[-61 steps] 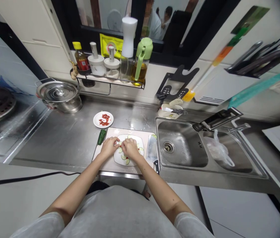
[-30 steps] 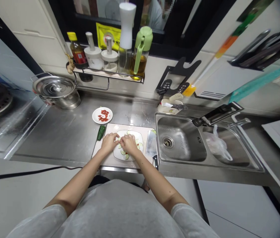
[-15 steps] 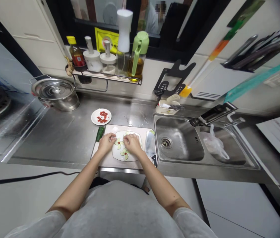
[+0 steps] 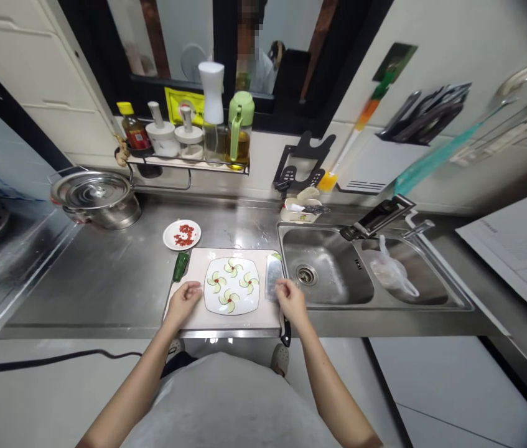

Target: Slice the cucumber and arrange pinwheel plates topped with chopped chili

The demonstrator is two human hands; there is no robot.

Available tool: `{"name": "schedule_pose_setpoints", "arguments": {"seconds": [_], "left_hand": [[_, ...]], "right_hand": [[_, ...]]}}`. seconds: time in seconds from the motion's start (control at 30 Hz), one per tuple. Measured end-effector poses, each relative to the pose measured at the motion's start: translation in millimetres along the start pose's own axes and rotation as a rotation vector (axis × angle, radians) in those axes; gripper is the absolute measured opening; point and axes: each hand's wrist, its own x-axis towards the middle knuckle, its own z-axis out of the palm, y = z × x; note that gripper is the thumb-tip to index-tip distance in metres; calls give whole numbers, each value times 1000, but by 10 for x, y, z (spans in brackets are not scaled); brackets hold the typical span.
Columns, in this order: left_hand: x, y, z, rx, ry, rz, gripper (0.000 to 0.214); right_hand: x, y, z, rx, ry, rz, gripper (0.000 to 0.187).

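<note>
A square white plate [image 4: 210, 304] with several pinwheel-shaped cucumber arrangements [image 4: 232, 267] dotted red lies on a pale cutting board [image 4: 196, 264]. My left hand [image 4: 183, 302] rests on the board just left of the plate, fingers loosely curled, holding nothing I can see. My right hand [image 4: 290, 297] hovers at the board's right edge over a cleaver [image 4: 273, 274], whose black handle [image 4: 284, 333] sticks out toward me; the fingers are bent, touching or nearly touching the blade.
A green cucumber end [image 4: 180, 266] lies left of the board, a small dish of chopped red chilli [image 4: 181, 235] behind it. A lidded steel pot [image 4: 93, 198] sits at left, a condiment rack [image 4: 183, 163] at the back wall, a double sink [image 4: 333, 274] at right.
Both hands have drawn away from the plate, left hand to its left, right hand over to the cleaver. The cucumber pinwheels now show uncovered. The view has tilted up a little.
</note>
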Motion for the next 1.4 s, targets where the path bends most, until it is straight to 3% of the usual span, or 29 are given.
{"name": "schedule_pose_setpoints", "arguments": {"seconds": [0.13, 0.27, 0.4, 0.6, 0.8, 1.13, 1.4], "left_hand": [[-64, 3, 121, 124, -45, -21, 47], [-70, 55, 199, 212, -50, -57, 47], [-63, 68, 227, 192, -107, -84, 46], [-50, -9, 269, 175, -94, -46, 41], [-39, 22, 290, 99, -137, -90, 42], [-125, 96, 289, -168, -168, -125, 43], [-316, 569, 143, -372, -292, -199, 66]], "right_hand": [[-226, 12, 280, -39, -163, 121, 39], [-275, -124, 465, -210, -306, 222, 50], [-236, -225, 513, -318, -339, 217, 46], [-245, -194, 545, -314, -323, 202, 49], [-218, -118, 575, -180, -276, 217, 45], [-272, -41, 615, 213, -234, 394, 32], [-214, -333, 286, 491, -198, 334, 36]]}}
